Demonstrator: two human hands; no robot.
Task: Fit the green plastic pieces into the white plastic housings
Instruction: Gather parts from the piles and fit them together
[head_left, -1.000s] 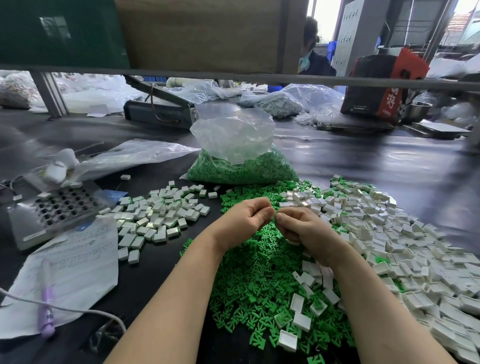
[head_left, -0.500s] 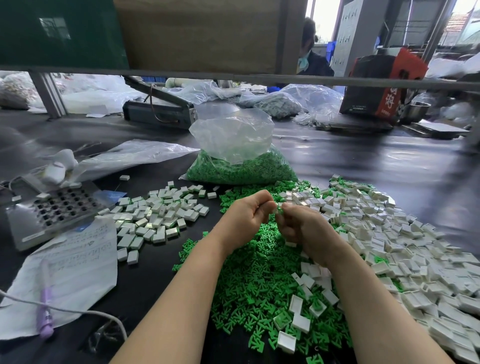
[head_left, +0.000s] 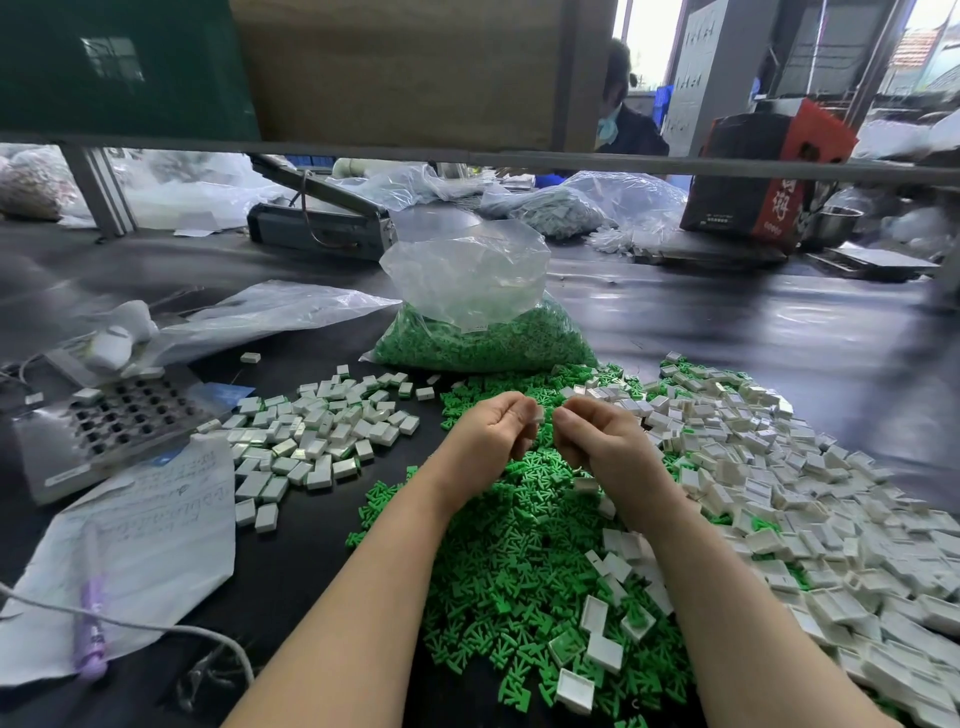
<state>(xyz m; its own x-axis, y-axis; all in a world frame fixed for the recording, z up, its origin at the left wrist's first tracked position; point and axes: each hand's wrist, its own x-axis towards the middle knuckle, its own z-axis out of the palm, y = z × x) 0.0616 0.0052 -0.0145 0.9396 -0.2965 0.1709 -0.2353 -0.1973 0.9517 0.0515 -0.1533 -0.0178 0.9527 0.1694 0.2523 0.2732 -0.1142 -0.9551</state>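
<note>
A heap of small green plastic pieces (head_left: 519, 545) lies on the black table right under my hands. To its right spreads a big pile of white housings (head_left: 779, 493), open sides mostly up. A separate group of white housings (head_left: 322, 431) sits to the left. My left hand (head_left: 488, 436) pinches a small white housing (head_left: 538, 414) at its fingertips. My right hand (head_left: 597, 441) is curled shut a little to the right of it, and whatever is inside it is hidden. A small gap separates the two hands.
A clear bag of green pieces (head_left: 483, 343) stands behind the heaps. At left are a metal fixture with holes (head_left: 119, 415), a written paper (head_left: 145, 545), a purple pen (head_left: 91, 634) and a cable (head_left: 156, 629). A sealer machine (head_left: 322, 228) and a person (head_left: 623, 119) are at the back.
My hands were pressed together at the fingertips; now they have drawn slightly apart, with the white housing staying in the left hand.
</note>
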